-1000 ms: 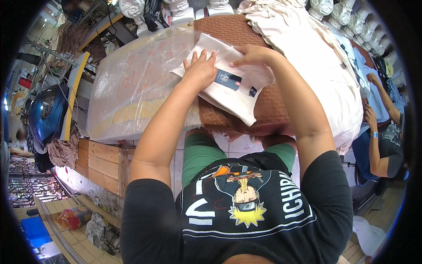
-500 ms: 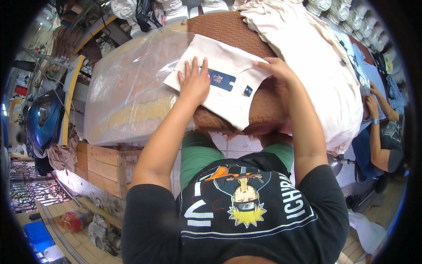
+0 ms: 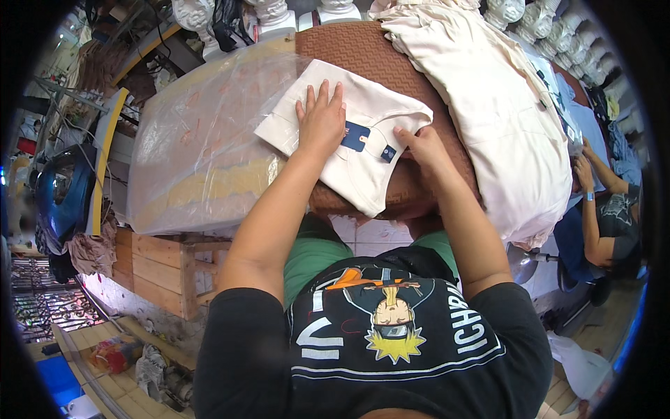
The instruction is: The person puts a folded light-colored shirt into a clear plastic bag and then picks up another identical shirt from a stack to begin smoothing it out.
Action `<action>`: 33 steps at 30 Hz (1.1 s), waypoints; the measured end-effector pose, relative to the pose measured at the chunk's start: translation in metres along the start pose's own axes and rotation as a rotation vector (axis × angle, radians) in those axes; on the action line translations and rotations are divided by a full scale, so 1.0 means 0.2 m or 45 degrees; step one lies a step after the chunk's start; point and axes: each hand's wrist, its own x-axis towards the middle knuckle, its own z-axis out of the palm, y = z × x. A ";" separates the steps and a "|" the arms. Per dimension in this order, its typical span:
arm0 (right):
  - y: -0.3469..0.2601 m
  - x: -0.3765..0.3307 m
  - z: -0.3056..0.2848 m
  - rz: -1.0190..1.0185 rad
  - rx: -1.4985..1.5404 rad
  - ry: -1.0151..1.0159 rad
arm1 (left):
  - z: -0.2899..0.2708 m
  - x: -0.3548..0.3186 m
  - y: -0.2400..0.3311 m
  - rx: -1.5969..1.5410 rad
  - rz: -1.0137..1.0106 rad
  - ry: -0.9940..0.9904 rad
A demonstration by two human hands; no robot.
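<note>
A folded cream shirt lies on the brown textured table cover, its collar end toward me. On it are a dark blue hang tag and a small dark label near the neckline. My left hand rests flat on the shirt with fingers spread, its edge covering part of the hang tag. At the shirt's right edge, my right hand pinches the fabric between thumb and fingers.
Clear plastic sheeting covers the table's left part. To the right lies a heap of cream garments. A co-worker handles light blue clothing at the far right. A wooden crate stands below on the left, and white balusters line the back.
My left hand has slid slightly up and right, covering more of the hang tag. The right hand has come down and left along the shirt's edge.
</note>
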 end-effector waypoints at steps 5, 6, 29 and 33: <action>0.05 0.06 0.17 0.068 0.355 0.100 | -0.01 0.00 -0.02 -0.030 0.014 0.016; 0.04 0.07 0.20 0.085 0.398 0.081 | -0.01 -0.01 -0.04 -0.020 0.020 0.020; 0.03 -0.12 0.28 -0.969 -0.731 0.359 | -0.32 -0.32 -0.26 -0.120 -0.088 0.358; 0.02 -0.16 0.42 -1.337 -1.154 0.181 | -0.29 -0.34 -0.22 -0.263 -0.200 0.469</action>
